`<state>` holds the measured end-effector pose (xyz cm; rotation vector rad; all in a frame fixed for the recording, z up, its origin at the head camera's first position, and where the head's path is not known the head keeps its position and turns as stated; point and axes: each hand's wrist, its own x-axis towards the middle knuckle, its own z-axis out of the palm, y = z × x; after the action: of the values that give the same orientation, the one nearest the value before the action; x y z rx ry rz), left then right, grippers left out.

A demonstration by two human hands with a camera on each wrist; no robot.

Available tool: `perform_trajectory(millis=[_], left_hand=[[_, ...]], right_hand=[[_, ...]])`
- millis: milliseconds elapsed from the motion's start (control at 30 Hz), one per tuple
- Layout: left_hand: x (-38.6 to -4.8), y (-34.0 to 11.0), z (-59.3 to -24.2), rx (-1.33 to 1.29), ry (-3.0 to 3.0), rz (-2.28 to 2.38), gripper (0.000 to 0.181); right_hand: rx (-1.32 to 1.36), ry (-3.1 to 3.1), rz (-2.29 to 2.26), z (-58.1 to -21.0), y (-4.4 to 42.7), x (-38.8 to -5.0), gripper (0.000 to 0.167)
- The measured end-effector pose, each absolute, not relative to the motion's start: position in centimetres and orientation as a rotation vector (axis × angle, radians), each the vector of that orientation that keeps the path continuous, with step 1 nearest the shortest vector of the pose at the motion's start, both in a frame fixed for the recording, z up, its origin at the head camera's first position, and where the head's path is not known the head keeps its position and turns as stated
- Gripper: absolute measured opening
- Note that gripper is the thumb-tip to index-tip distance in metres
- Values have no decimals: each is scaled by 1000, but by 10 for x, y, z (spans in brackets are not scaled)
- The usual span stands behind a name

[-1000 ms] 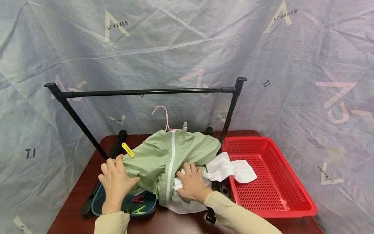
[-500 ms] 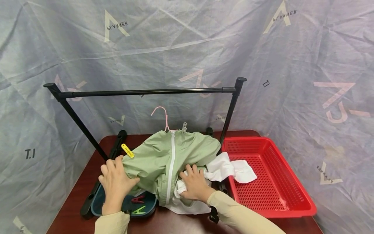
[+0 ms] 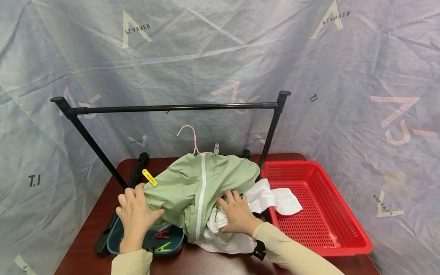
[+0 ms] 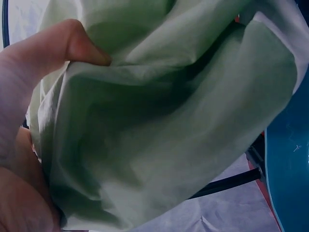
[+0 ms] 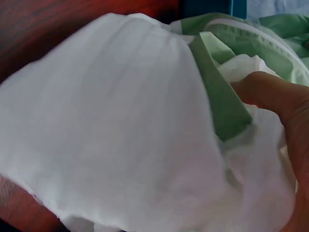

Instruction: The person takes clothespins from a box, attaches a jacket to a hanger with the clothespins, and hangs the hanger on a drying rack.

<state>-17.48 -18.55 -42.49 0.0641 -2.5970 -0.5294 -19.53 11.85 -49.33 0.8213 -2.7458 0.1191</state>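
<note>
A light green zip jacket lies on the table, with a pink hanger whose hook sticks up at its neck. My left hand grips the jacket's left edge; in the left wrist view its thumb presses on a green fold. My right hand holds bunched white fabric at the jacket's lower right. That fabric spreads wide in the right wrist view, a green flap beside the thumb. A yellow clothespin and a clear clip are on or against the jacket.
A black rack stands over the table behind the jacket. To the right is a red basket with white cloth draped over its near wall. A blue bin with red and green clothespins sits at front left.
My right hand has shifted right, drawing the bunched white fabric with it and spreading it further at the bottom. The left hand stays in place on the jacket.
</note>
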Motion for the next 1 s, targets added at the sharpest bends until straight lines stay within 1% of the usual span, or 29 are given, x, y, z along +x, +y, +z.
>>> perform_trajectory(millis=[567,833,1000], left_hand=[[-174,-184,-422,68,-2596,-542,101],[-175,-185,-425,65,-2582,-541,101],[-176,-186,-428,62,-2564,-547,101]], right_hand=[[843,-2870,110,-492,155,-200,87],[888,-2903,118,-489,168,-194,87],[927,-2909,136,-491,172,-190,90]])
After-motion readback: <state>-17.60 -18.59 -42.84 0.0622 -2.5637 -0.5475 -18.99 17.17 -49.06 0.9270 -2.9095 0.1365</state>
